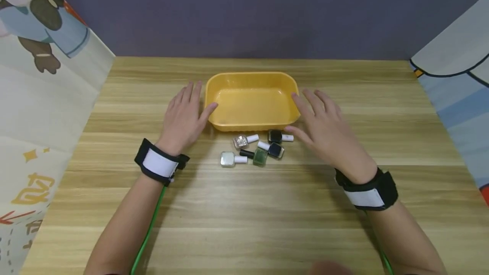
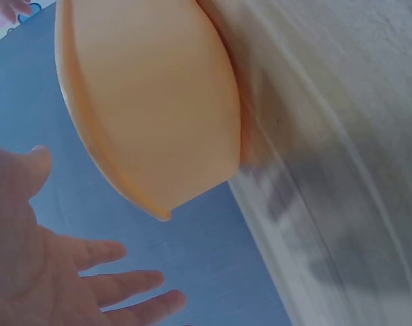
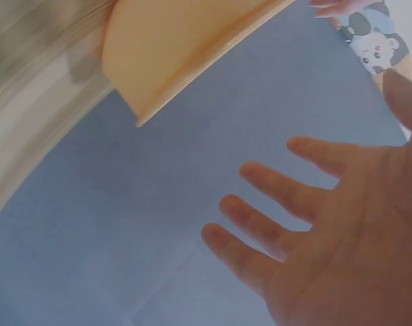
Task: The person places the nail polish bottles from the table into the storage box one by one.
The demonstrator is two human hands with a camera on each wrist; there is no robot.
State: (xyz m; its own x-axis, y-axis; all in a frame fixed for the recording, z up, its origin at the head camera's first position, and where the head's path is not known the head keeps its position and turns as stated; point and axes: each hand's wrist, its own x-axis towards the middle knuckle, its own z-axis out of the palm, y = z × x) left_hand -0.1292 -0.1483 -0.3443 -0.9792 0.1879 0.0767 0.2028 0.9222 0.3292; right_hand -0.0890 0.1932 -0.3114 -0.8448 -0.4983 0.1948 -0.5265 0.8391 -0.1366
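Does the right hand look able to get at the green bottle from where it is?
Probably yes: the right hand holds nothing, and nothing lies in front of the green bottle on the person's side. The dark bottle close on its right might crowd the grasp.

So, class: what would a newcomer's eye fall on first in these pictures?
Probably the bright yellow tray, toward the far edge of the wooden table. A person's left hand and right hand flank it. On its near side, five nail polish bottles lie clustered.
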